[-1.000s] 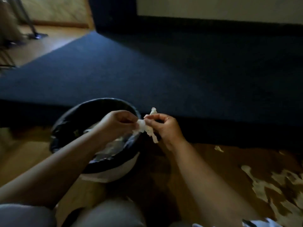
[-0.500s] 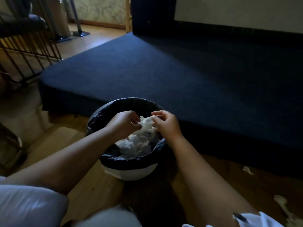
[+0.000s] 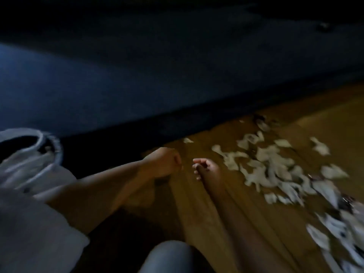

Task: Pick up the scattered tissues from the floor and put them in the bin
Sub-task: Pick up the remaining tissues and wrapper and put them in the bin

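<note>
Head view, dim and blurred by motion: both bare forearms are stretched forward over a wooden floor (image 3: 325,115). The left hand (image 3: 163,162) is seen from the back with its fingers curled under; whether anything is held in it cannot be told. The right hand (image 3: 205,167) is held just beside it, apart from it, with the fingers loosely bent and nothing visibly gripped. Neither hand is seen touching the floor.

The scattered tissues (image 3: 275,166) are spread over the floor to the right of the right hand, near it, and the white scraps are strewn on toward the lower right corner. The bin (image 3: 60,154) is placed at the far left edge, well apart from the tissues, and pale crumpled material is seen inside its dark liner. A dark blue carpeted platform (image 3: 118,85) is seen behind the bin and the hands. A white sleeve (image 3: 29,223) and a knee (image 3: 167,257) are seen at the bottom.
</note>
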The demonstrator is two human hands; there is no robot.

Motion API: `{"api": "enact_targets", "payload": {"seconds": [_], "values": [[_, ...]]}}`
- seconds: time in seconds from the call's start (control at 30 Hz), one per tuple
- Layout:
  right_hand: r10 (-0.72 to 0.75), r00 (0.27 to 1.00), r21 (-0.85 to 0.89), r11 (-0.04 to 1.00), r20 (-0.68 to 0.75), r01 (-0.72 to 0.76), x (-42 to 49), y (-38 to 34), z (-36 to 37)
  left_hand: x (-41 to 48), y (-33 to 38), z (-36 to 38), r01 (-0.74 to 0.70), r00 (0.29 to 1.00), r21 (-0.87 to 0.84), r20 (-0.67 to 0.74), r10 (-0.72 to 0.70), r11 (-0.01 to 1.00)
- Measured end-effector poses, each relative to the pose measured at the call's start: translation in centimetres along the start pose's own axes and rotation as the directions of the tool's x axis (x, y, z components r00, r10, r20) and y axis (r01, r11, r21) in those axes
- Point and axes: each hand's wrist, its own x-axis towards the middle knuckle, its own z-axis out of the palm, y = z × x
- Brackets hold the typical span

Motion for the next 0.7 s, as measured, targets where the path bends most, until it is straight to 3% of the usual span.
{"api": "enact_targets", "payload": {"seconds": [0.17,0.23,0.3,0.43,0.5,0.6,0.7], "values": [[0.220,0.958,-0.083,0.968,-0.184,-0.239,-5.0,9.1,-10.6,3.0,6.5,10.6,-0.191,0.955,0.119,0.254,0.156,0.974],[0.258,0.913,-0.081,0.952,-0.316,-0.296,-7.5,12.4,-13.2,3.1,8.8,14.6,-0.235,0.920,0.087,0.342,0.192,0.968],[0.232,0.802,-0.054,0.949,-0.551,-0.312,-10.1,15.2,-15.3,3.2,10.6,19.0,-0.261,0.883,0.016,0.408,0.232,0.965],[0.256,0.542,0.010,0.910,-0.801,-0.415,-16.0,18.7,-20.2,1.9,12.3,27.9,-0.358,0.782,-0.030,0.537,0.317,0.933],[0.220,0.413,-0.005,0.878,-0.884,-0.478,-19.2,20.0,-23.3,0.7,13.2,32.4,-0.470,0.673,0.014,0.652,0.349,0.882],[0.261,0.235,0.103,0.843,-0.936,-0.528,-23.2,21.6,-27.0,-1.0,15.1,36.8,-0.647,0.499,0.011,0.762,0.412,0.763],[0.299,0.110,0.202,0.832,-0.948,-0.517,-26.1,23.1,-28.2,-2.3,17.3,38.9,-0.708,0.427,-0.095,0.732,0.531,0.700]]}}
